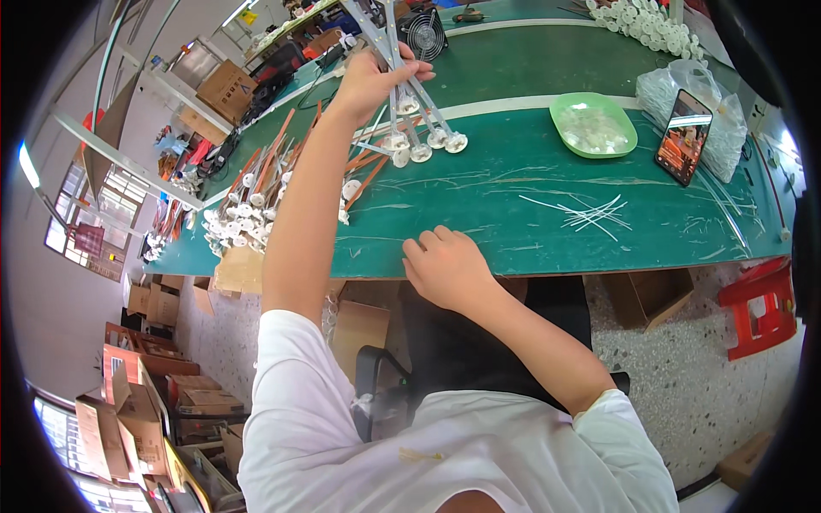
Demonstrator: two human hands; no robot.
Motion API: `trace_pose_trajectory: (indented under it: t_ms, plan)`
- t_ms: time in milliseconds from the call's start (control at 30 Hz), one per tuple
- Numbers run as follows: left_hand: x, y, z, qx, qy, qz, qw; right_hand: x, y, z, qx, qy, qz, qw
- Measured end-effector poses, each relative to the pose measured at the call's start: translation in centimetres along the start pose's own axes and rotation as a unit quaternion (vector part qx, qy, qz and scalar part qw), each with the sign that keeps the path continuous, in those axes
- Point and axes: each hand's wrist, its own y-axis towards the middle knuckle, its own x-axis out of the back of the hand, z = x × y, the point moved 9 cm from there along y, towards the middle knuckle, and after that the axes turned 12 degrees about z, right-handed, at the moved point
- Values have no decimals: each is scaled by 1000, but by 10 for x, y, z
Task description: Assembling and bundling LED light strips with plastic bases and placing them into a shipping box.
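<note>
At the far middle of the table, my left hand (377, 81) is closed around a bundle of long grey strips (417, 85) with white round ends. The bundle is tilted, its white ends (420, 152) pointing down toward me, and the strips run out of view at the top. My right hand (446, 267) is at the table's near edge, fingers curled in a loose fist; nothing sticks out of it. To its right, several thin white strips (590, 214) lie crossed on the green table (479, 192). Left of the bundle lies a pile of brown strips with white round ends (248, 209).
A green bowl (630, 139) of small clear pieces is at the right, beside a propped-up phone (684, 137) and a clear plastic bag (727, 107). White round parts (650, 26) are heaped at the far right. Below are a red stool (761, 308) and cardboard boxes (650, 295).
</note>
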Motion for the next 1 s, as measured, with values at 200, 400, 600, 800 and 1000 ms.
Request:
trace_pose_trajectory:
  t_ms: [200,400,600,800,1000]
  plan:
    - [-5,8,5,19,49,12,999,19,15,-30,-48,140,15,989]
    - [-10,13,4,-8,16,13,1000,96,92,-138,-224,162,-157,948]
    - [22,9,20,-4,-10,-89,996,51,156,-130,-185,296,-117,930]
    - [17,7,24,-1,7,-76,997,44,167,-147,-158,340,-135,917]
    - [12,-9,20,46,161,-61,984,34,164,-154,-142,363,-192,901]
